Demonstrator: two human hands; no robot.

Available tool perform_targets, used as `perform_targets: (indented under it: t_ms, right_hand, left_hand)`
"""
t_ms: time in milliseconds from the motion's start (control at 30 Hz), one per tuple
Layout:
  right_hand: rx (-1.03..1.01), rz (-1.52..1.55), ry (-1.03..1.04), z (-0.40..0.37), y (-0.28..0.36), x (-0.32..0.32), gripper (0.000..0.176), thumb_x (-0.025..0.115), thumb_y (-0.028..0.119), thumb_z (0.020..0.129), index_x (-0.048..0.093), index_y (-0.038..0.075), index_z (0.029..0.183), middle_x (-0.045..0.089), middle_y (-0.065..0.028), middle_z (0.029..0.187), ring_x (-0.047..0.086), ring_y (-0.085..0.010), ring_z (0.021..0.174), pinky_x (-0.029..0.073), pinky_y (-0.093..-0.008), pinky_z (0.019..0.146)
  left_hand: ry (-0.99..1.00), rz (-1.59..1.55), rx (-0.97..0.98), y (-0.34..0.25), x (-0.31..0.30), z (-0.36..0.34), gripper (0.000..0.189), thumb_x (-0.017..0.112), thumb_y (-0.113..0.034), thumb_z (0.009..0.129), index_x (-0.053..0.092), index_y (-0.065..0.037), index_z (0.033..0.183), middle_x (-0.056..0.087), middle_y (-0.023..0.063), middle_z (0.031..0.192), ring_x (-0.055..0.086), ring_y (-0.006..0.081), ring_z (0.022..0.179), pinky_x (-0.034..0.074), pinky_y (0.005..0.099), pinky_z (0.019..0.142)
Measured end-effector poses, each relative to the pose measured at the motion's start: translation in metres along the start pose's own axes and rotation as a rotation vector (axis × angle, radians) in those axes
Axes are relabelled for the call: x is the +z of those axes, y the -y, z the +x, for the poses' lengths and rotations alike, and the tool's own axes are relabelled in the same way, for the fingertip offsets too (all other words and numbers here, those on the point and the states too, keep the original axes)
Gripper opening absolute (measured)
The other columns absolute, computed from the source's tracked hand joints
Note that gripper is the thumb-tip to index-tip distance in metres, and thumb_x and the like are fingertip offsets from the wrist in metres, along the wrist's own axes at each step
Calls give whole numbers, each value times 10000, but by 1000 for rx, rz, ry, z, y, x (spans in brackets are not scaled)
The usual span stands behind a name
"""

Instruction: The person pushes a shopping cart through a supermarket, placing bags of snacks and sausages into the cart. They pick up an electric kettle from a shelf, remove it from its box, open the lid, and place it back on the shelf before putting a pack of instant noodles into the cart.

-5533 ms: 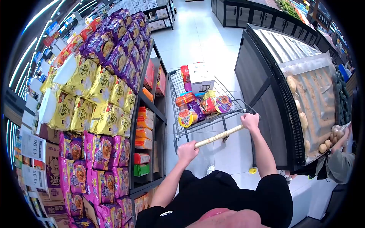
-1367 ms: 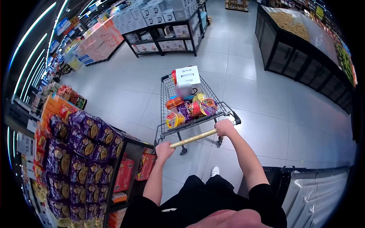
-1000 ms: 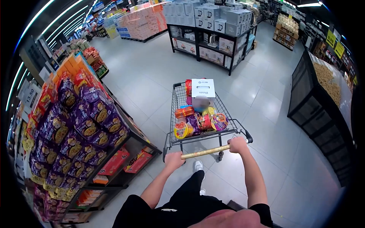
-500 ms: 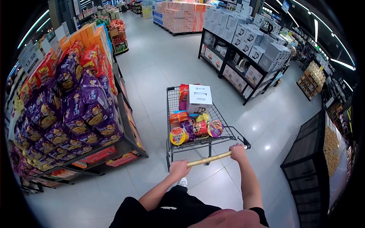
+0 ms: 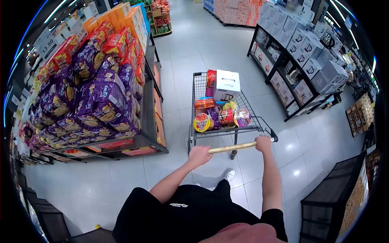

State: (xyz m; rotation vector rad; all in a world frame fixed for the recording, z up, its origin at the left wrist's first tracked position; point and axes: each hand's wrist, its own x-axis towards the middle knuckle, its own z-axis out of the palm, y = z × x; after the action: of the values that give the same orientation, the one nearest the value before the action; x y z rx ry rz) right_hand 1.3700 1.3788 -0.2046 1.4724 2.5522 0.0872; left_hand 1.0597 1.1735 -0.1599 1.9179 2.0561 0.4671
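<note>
My left hand (image 5: 200, 156) is wrapped round the left part of a shopping cart's yellowish handle (image 5: 233, 148). Near the handle's right end, my right hand (image 5: 263, 143) grips it too. Ahead of both hands is the wire basket of the shopping cart (image 5: 199, 86). Inside it stands a white kettle box (image 5: 227, 84), with a red packet (image 5: 211, 78) beside it. Closer to me lie a yellow-and-red noodle cup (image 5: 202, 122), a red-and-yellow noodle cup (image 5: 227, 116), a purple-lidded cup (image 5: 242, 117) and an orange-red packet (image 5: 204, 104).
On the left, a shelf (image 5: 156, 139) carries piled purple noodle packs (image 5: 101, 99). A rack (image 5: 277, 75) of kettle boxes stands to the right. Dark bins (image 5: 324, 202) are at lower right. Tiled floor (image 5: 182, 48) runs ahead between the displays.
The noodle shelf and kettle rack have shifted rightward in view. The cart appears higher and further right, with both hands still on its handle. My feet have changed position.
</note>
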Motion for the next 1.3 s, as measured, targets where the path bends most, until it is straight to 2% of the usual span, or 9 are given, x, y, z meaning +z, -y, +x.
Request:
perform_targets:
  t_ms: [67,233,300,400,467,667,767,1033,1300]
  right_hand:
    - [-69,-3,-7,30,-10,-3,102,668,133,701,724,170,779,676,-49,835,672,-254,834,448,-448,769]
    - [-155,42,91,107,-28,-26,139,657,138,720,732,162,835,706,-68,882,693,-271,859,487,-452,777]
    - [-213,101,134,136,-33,-31,167,646,141,739,739,156,877,719,-82,916,702,-283,877,517,-455,788]
    - [-257,127,193,176,-40,-45,172,640,147,743,738,109,880,724,-119,913,704,-302,873,560,-431,749]
    - [-287,144,205,198,-42,-53,175,643,157,738,737,85,867,723,-126,906,704,-304,862,560,-429,750]
    - [-349,204,217,244,-40,-62,232,628,180,722,735,94,909,727,-116,919,705,-290,882,548,-416,791]
    - [-368,194,309,266,-36,-70,245,625,182,720,734,94,920,726,-124,932,703,-287,890,547,-409,798]
    - [-521,287,380,313,-34,-84,323,656,202,681,741,154,988,724,-108,927,694,-297,871,548,-404,804]
    - [-513,246,470,394,-16,-108,389,727,253,650,735,173,1031,723,-93,956,681,-285,901,540,-401,824]
  left_hand:
    - [-3,24,-48,1,-1,21,241,653,-330,787,640,-89,789,663,130,739,654,347,713,512,476,635]
    - [-33,62,-175,-3,-10,77,242,686,-339,765,663,-100,794,673,114,728,663,331,717,521,458,641]
    - [-108,114,-199,2,-3,100,228,702,-334,744,672,-112,788,677,108,731,662,326,720,521,444,640]
    - [-116,156,-274,0,-5,130,248,729,-358,727,687,-123,795,675,109,734,656,324,718,510,443,659]
    - [-77,157,-314,5,-8,148,243,732,-357,727,689,-127,794,677,106,735,655,319,715,510,439,662]
    - [-152,243,-369,14,-8,182,185,729,-311,703,694,-137,758,672,91,714,652,313,725,503,430,666]
    - [-219,309,-430,23,-8,195,178,741,-304,681,693,-143,740,665,90,695,646,303,695,499,419,641]
    - [-413,399,-352,48,-10,226,129,734,-230,642,648,-136,657,624,73,608,610,290,588,474,399,585]
    - [-547,393,-316,91,-25,286,103,714,-173,614,618,-148,640,584,50,563,590,257,556,453,365,580]
